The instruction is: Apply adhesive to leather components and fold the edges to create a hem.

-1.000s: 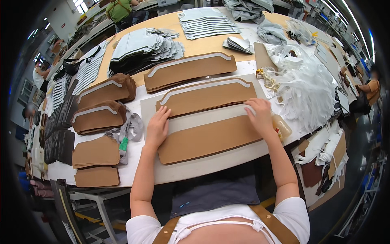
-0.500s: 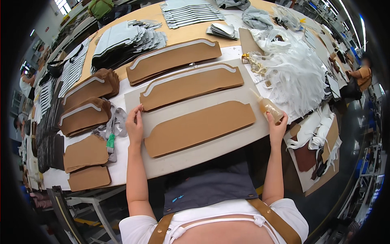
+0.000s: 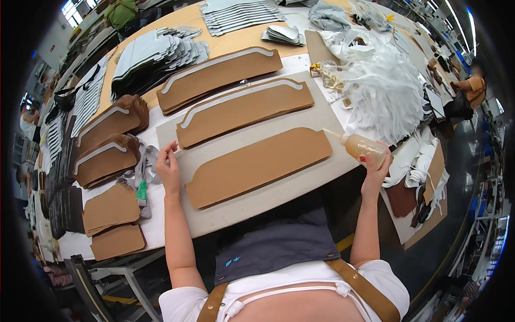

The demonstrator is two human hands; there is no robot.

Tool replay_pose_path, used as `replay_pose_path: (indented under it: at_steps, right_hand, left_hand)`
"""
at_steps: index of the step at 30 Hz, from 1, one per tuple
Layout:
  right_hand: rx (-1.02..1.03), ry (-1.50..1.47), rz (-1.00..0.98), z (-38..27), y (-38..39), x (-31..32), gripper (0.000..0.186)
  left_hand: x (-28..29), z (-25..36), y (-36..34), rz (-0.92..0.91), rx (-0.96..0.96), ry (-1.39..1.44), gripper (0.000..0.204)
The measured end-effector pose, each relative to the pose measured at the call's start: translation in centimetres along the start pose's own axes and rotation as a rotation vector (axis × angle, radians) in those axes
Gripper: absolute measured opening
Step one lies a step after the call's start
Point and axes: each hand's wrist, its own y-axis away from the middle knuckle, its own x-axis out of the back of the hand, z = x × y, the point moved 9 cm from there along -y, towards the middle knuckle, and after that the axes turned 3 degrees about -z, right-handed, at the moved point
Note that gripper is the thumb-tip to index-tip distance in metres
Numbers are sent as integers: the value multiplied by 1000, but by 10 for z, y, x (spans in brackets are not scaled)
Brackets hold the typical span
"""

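Note:
My right hand (image 3: 377, 167) grips a translucent plastic squeeze bottle of pale amber liquid (image 3: 366, 150), its thin nozzle pointing toward the right end of a plain brown panel (image 3: 257, 166). That panel lies on a grey board (image 3: 263, 201) in front of me. My left hand (image 3: 167, 158) is open at the board's left side, fingers loosely bent with nothing visible in them, near the left end of a brown panel stack with a white curved strip (image 3: 244, 110). Another such stack (image 3: 220, 80) lies farther back.
Smaller brown stacks (image 3: 102, 163), dark pieces and grey straps (image 3: 145, 161) lie left. White cut sheets (image 3: 150, 59) are at the back, a heap of white strips (image 3: 383, 94) and scraps (image 3: 413, 193) right. Other people (image 3: 120, 13) are at far left and right (image 3: 472, 88).
My right hand has left the panels, taken hold of the bottle and raised it. My left hand has moved off the upper panel stack to the left. The view has shifted slightly.

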Motion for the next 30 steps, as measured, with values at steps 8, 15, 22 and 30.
replay_pose_path:
  at_steps: [8, 15, 22, 30]
  right_hand:
    - [145, 259, -99, -11, 12, -10, 52]
    - [133, 247, -95, -14, 12, -16, 55]
    - [162, 301, -104, -13, 13, -16, 55]
    - [211, 332, -118, -17, 14, -17, 53]
  left_hand:
    - [0, -6, -1, 6, 26, 7, 25]
    - [1, -9, -1, 6, 21, 6, 24]
    - [-2, -13, -1, -29, 56, 5, 25]
    - [-2, -14, -2, -12, 37, 40, 23]
